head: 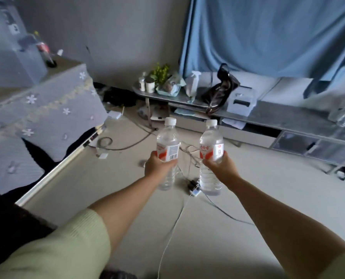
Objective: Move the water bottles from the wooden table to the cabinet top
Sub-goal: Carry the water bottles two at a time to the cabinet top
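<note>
Left bottle [167, 152]: clear, white cap, red-and-white label with barcode panel. Right bottle [210, 152]: clear, white cap, red-and-white label with red lettering. Sleeves [67, 248]: pale green, fine ribbed knit. Curtain [268, 37]: plain blue. Wall [117, 33]: grey. Floor [207, 228]: off-white, crossed by white and dark cables [175, 218]. Cloth cover [43, 105] at left: grey-blue, scattered white flower motifs, a pale yellow zigzag trim band. Low counter [278, 115]: mottled grey top. Bag [219, 89] on it: dark brown, glossy. Plant [160, 73]: yellow-green.
</note>
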A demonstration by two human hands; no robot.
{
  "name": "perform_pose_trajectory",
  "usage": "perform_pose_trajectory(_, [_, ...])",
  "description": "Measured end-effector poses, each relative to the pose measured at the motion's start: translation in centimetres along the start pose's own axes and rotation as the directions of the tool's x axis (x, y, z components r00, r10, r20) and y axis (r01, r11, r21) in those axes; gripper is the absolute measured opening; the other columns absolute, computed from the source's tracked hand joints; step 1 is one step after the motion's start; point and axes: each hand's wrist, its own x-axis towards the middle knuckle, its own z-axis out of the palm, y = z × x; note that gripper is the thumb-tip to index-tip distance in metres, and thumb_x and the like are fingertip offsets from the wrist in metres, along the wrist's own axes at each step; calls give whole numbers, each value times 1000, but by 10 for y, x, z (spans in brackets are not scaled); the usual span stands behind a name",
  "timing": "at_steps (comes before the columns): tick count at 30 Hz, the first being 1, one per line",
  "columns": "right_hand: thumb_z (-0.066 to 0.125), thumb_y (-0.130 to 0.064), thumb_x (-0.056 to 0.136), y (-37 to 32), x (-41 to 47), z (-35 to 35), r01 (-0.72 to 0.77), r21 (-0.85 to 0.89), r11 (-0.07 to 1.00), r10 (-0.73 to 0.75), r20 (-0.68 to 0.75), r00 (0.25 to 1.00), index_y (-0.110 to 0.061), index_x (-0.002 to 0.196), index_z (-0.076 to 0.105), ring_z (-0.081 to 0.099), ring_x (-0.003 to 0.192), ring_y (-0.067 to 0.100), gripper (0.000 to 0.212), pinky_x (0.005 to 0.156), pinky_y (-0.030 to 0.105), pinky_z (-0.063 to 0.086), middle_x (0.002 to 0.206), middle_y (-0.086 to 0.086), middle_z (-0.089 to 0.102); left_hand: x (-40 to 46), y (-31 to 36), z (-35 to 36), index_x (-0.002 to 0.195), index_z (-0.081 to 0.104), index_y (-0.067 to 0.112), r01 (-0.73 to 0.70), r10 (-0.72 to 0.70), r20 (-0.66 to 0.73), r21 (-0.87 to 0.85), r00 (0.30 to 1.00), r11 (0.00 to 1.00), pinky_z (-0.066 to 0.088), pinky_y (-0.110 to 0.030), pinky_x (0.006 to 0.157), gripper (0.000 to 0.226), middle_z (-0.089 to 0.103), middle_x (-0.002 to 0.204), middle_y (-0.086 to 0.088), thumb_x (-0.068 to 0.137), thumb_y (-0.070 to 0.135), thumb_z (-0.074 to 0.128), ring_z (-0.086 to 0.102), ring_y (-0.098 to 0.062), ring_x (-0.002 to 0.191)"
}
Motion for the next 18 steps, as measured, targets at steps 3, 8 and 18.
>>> perform_pose_trajectory(3, [75, -34, 78, 24, 4, -31, -58, 14, 998, 59, -64, 996, -17, 111, 53, 66, 84, 20, 43, 73, 34, 54, 98, 5, 68, 7, 17, 40, 99, 49, 25, -44, 38, 106, 56, 994, 997, 45, -25, 74, 51, 60, 95, 6, 65, 45, 81, 59, -18, 83])
perform_pose_trajectory(8, [77, -35, 77, 53, 20, -76, -149, 25, 988, 151, -163, 975, -12, 125, 47, 64, 90, 22, 61, 73, 32, 52, 107, 7, 66, 31, 47, 107, 114, 53, 20, -116, 84, 276, 102, 957, 988, 50, -29, 82, 61, 65, 110, 0, 66, 47, 81, 63, -22, 96])
perform_pose_trajectory(18, [77, -32, 79, 79, 57, -155, -199, 196, 960, 262, -380, 887, -13, 121, 51, 66, 95, 25, 53, 88, 44, 55, 108, 7, 68, 69, 132, 217, 103, 48, 23, -300, 196, 506, 132, 840, 945, 42, -25, 68, 54, 60, 101, 5, 67, 49, 79, 58, -17, 83])
